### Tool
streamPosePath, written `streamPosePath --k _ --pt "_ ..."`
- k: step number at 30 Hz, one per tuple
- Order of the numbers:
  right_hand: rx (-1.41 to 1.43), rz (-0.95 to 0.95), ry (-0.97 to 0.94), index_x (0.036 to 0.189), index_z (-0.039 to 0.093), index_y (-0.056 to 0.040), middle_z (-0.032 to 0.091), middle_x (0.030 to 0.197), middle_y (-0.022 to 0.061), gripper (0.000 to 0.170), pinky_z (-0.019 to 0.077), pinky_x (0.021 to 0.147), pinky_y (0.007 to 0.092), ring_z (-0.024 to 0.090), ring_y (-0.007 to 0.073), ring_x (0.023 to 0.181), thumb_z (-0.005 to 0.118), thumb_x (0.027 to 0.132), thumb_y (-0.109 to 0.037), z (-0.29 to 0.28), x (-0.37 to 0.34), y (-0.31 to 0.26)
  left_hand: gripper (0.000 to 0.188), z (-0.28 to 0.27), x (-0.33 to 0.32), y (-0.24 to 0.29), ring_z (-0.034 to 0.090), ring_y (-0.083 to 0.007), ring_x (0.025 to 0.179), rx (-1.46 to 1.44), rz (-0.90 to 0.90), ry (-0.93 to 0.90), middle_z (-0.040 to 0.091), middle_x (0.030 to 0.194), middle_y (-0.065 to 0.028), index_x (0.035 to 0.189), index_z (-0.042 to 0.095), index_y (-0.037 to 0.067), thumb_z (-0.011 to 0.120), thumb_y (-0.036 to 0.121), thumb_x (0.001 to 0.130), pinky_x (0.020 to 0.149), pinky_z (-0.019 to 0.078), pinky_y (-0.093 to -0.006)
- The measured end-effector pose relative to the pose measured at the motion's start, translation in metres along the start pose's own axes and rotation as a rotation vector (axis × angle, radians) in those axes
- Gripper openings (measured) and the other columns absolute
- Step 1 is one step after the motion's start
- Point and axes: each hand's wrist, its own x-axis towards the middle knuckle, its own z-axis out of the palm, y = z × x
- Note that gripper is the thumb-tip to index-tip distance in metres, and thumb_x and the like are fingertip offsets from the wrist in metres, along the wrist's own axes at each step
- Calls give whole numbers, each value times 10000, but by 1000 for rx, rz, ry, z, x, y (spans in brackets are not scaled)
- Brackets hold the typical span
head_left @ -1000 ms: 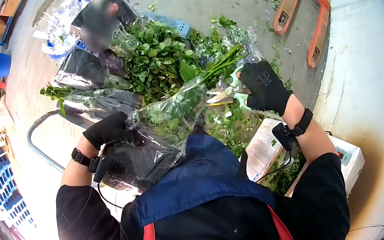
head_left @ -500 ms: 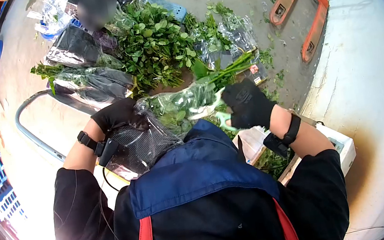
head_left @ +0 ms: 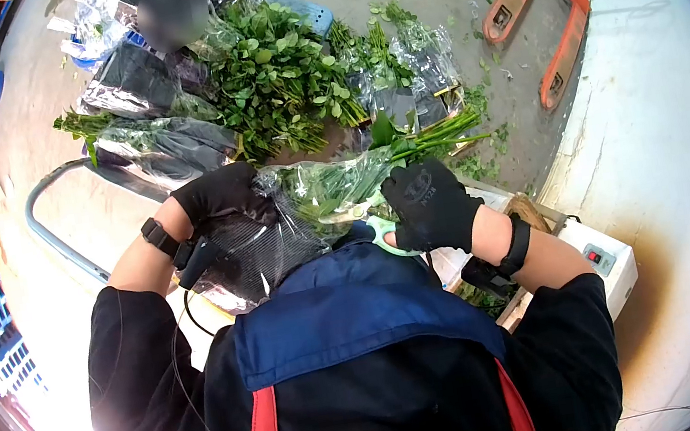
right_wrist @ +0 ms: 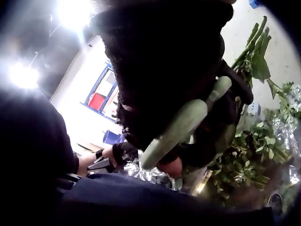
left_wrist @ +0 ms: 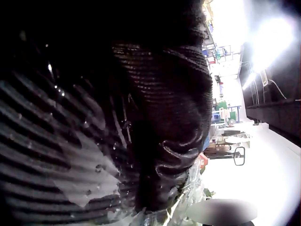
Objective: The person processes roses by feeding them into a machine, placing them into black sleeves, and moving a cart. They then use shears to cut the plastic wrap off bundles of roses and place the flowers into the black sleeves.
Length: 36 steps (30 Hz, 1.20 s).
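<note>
A bunch of green stems (head_left: 444, 131) in a clear sleeve (head_left: 331, 180) lies across the front of the body, stem ends to the right. My left hand (head_left: 227, 199), in a black glove, grips the dark corrugated wrap (head_left: 257, 251) at the bunch's left end; in the left wrist view that hand (left_wrist: 164, 108) lies against the ribbed wrap (left_wrist: 42, 155). In my right hand (head_left: 431, 205) are pale green scissors (head_left: 385, 234), their blades beside the sleeve. The right wrist view shows the scissor handle (right_wrist: 176, 134) inside the gloved right hand (right_wrist: 169, 70).
Behind the bunch lies a heap of leafy stems (head_left: 271, 79), with wrapped bunches (head_left: 165, 144) to its left. A grey metal rail (head_left: 36, 208) curves at the left. An orange pallet jack (head_left: 565, 49) stands at the right, and a white box (head_left: 616, 269) is near the right forearm.
The right hand has come down and leftward with the scissors, closer to the sleeve. The left hand and bunch have risen slightly and shifted right; the stem ends now point more level to the right.
</note>
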Motion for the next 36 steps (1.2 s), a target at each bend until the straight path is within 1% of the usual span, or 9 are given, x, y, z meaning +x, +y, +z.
streamPosePath --k 2,18,21,22,24,27,31,32,36 --pt "91 60 -163 880 606 -42 579 846 160 480 447 646 436 590 323 748 616 657 -466 -5 3 -3 238 1 1 -1 600 -192 596 16 -6 -9 642 676 -152 809 656 -42 685 152 675 557 453 -342" --pt "271 -76 83 754 616 -51 603 713 151 437 468 599 429 606 329 681 616 697 -484 2 1 -13 268 7 11 -15 621 -256 683 249 8 15 658 787 -163 923 638 0 683 134 696 650 477 -365" --pt "537 -133 82 777 631 -43 588 699 150 433 473 609 413 599 329 661 633 687 -466 -7 -11 -3 295 5 -1 -1 628 -263 695 99 -81 17 659 789 -171 934 641 7 696 172 695 660 481 -365" --pt "832 -169 215 805 642 -38 583 654 107 351 474 591 347 601 251 610 696 710 -372 1 -13 0 306 5 -3 2 633 -265 701 125 -96 33 659 786 -173 940 641 9 698 189 699 661 482 -364" --pt "1337 74 413 819 640 -30 570 629 66 277 457 569 288 577 154 580 747 729 -269 -19 -16 -3 329 10 -7 5 642 -270 713 174 -123 68 659 779 -177 951 641 13 704 225 708 664 484 -363" --pt "1010 372 505 906 602 -13 588 727 33 290 468 577 261 568 100 633 734 771 -234 -46 -15 29 348 21 -4 -15 627 -269 679 173 -99 125 651 752 -184 881 649 -7 716 295 720 641 470 -368" --pt "651 278 534 896 596 -21 599 695 70 379 462 573 287 572 134 608 771 727 -312 13 -7 41 286 8 -12 -15 580 -150 637 15 -93 217 642 701 -108 846 656 -18 726 234 729 601 457 -319" --pt "829 403 459 902 601 -14 604 696 82 422 464 579 296 579 158 610 788 705 -336 29 0 38 270 1 -12 -18 571 -125 634 -63 -86 233 642 695 -88 850 658 -15 726 217 731 593 455 -305" --pt "1033 526 759 913 599 12 596 711 49 452 456 598 276 560 139 631 798 696 -332 77 50 33 242 -23 -12 -2 576 -112 644 -202 24 304 659 709 -56 865 687 8 693 221 752 620 465 -309"
